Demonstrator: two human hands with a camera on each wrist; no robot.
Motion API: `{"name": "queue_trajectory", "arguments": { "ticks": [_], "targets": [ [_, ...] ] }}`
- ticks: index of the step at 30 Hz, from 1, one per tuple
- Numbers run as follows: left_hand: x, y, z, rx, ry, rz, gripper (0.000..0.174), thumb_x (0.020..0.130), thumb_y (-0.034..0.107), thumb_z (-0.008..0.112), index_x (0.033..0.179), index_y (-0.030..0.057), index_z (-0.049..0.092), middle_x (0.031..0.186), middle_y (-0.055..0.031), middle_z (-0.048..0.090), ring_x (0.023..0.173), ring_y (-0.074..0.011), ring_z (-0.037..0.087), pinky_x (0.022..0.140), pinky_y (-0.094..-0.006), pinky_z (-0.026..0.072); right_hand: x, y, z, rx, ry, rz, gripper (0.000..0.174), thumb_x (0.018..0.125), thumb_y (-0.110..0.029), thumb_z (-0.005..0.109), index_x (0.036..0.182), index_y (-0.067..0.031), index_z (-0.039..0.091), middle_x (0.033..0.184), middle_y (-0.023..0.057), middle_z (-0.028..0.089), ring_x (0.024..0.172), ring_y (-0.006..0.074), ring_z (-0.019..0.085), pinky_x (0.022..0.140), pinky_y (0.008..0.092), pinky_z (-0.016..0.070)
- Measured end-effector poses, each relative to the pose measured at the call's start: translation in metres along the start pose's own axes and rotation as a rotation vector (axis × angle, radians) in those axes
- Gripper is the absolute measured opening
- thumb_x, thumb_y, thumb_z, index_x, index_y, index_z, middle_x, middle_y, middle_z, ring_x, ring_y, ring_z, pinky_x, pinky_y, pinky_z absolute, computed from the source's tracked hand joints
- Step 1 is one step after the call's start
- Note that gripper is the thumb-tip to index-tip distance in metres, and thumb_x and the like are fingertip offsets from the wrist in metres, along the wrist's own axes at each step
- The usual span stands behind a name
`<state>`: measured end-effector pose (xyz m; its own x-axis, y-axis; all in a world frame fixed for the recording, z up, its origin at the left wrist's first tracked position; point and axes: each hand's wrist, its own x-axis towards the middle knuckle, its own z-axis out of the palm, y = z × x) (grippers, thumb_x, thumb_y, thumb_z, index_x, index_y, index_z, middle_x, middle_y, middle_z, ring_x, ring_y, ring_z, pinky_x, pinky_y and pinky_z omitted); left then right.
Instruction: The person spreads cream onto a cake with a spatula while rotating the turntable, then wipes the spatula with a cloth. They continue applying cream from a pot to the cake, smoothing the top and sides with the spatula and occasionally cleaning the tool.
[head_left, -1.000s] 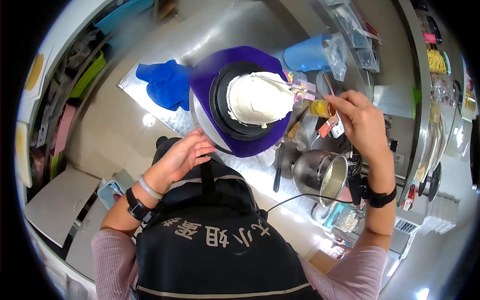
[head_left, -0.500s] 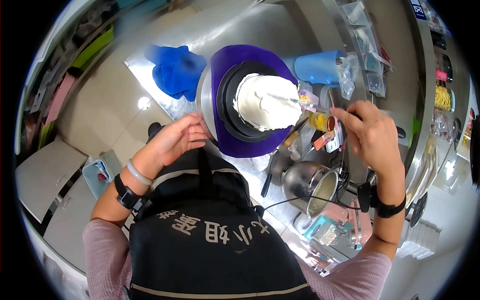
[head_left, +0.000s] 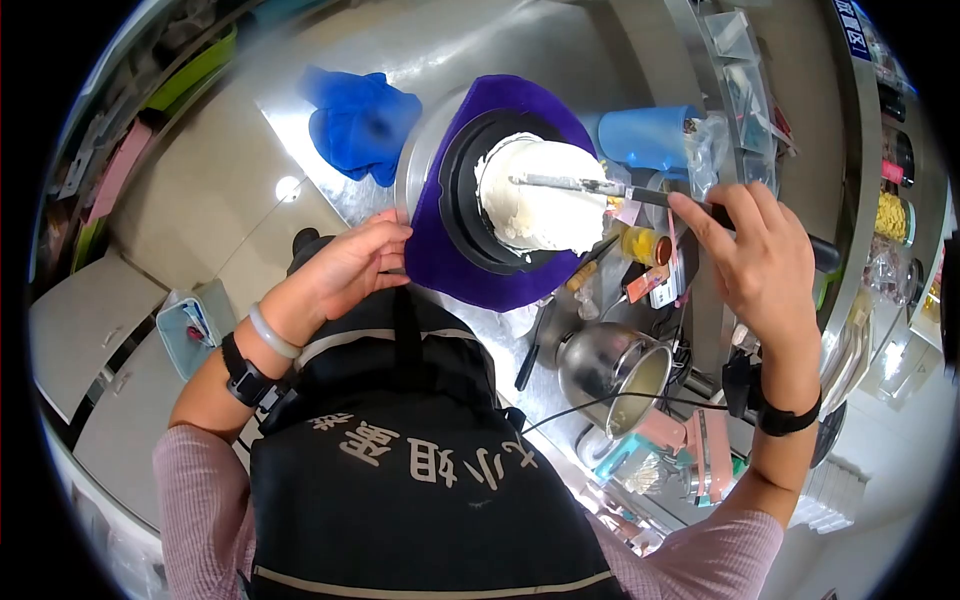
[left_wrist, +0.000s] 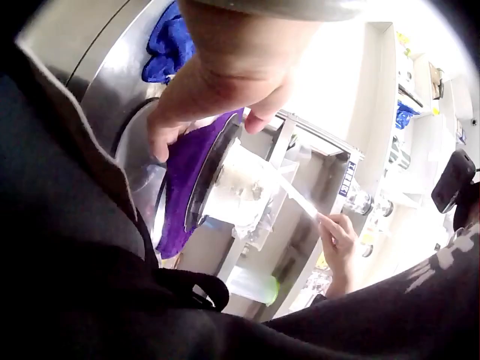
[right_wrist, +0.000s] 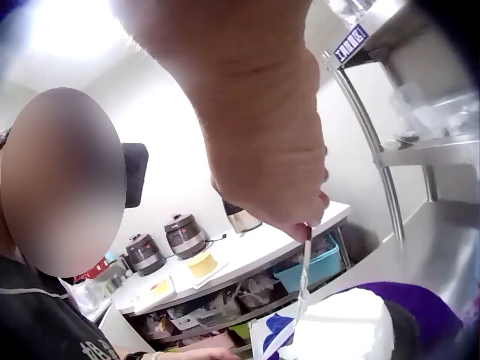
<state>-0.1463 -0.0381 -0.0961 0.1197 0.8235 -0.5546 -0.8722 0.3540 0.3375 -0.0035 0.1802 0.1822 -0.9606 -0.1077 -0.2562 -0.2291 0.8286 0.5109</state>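
Note:
A cake (head_left: 535, 225) coated in white cream sits on a black round base (head_left: 462, 190). Beneath lies a purple mat (head_left: 432, 255), spread over a steel turntable (head_left: 408, 175). My right hand (head_left: 765, 260) grips a palette knife (head_left: 600, 187) by its black handle, forefinger stretched toward the blade. That cream-smeared blade lies across the cake's top in the head view. On the near left, my left hand (head_left: 350, 265) touches the rim of the mat and turntable with loosely bent fingers. The left wrist view shows this hand (left_wrist: 232, 86) over the purple mat's edge.
A blue cloth (head_left: 365, 130) lies left of the turntable. To the right stand a blue pitcher (head_left: 645, 137), a small yellow jar (head_left: 640, 245) and a steel mixing bowl (head_left: 600, 365). A dark-handled tool (head_left: 530, 355) lies near the table's front edge. Shelving (head_left: 850, 130) rises on the right.
The palette knife has moved from the cake's far side to across the middle of its top. The purple mat has turned with the turntable. My left hand stays at the rim.

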Motion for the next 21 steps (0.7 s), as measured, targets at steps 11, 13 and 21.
{"name": "queue_trajectory", "arguments": {
  "ticks": [11, 13, 21],
  "targets": [
    [-0.001, 0.001, -0.011, -0.042, 0.002, -0.031, 0.021, 0.09, 0.029, 0.055, 0.108, 0.0169, 0.055, 0.103, -0.0029, 0.066, 0.101, -0.0155, 0.058, 0.089, -0.0316, 0.0412, 0.006, -0.002, -0.011, 0.069, -0.147, -0.112, 0.042, 0.065, -0.009, 0.062, 0.107, -0.0122, 0.067, 0.083, 0.0029, 0.052, 0.077, 0.0196, 0.053, 0.057, 0.031, 0.0417],
    [0.001, 0.003, -0.021, -0.08, -0.029, 0.049, 0.02, 0.091, 0.03, 0.055, 0.106, 0.017, 0.056, 0.103, -0.0029, 0.065, 0.102, -0.0149, 0.057, 0.089, -0.0314, 0.0395, 0.004, -0.01, -0.011, 0.117, -0.17, -0.138, 0.031, 0.067, -0.013, 0.062, 0.096, -0.01, 0.07, 0.081, 0.0021, 0.051, 0.075, 0.0181, 0.052, 0.054, 0.0304, 0.0394],
    [0.0, 0.01, -0.019, -0.035, -0.044, 0.072, 0.032, 0.091, 0.032, 0.054, 0.118, 0.0153, 0.057, 0.11, -0.0026, 0.063, 0.104, -0.0144, 0.056, 0.089, -0.031, 0.0394, 0.008, -0.001, -0.017, 0.091, -0.256, -0.154, 0.049, 0.066, -0.007, 0.063, 0.115, -0.0116, 0.062, 0.086, 0.004, 0.053, 0.076, 0.0202, 0.054, 0.057, 0.0322, 0.0412]
  ]
}}
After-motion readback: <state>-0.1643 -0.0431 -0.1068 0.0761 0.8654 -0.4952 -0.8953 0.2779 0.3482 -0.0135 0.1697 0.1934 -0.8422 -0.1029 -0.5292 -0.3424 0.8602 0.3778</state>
